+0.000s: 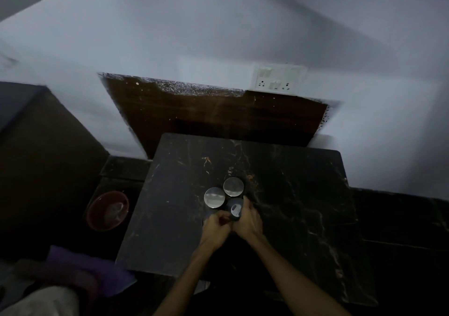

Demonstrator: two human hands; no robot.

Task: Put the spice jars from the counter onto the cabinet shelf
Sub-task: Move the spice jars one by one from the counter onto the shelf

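My right hand [247, 221] grips a dark jar [235, 209] on the counter [291, 194]; my left hand [216, 228] is curled, contents indiscernible.

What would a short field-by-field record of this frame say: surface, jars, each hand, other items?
surface: dark marbled counter
jars: two silver-lidded jars standing close together, untouched
left hand: fingers curled, partly covering a dark object; grip unclear
right hand: curled round a dark jar
other: reddish bowl left of counter; wall socket behind
lighting: dim

Fourth jar [206, 214] behind left hand [216, 228]
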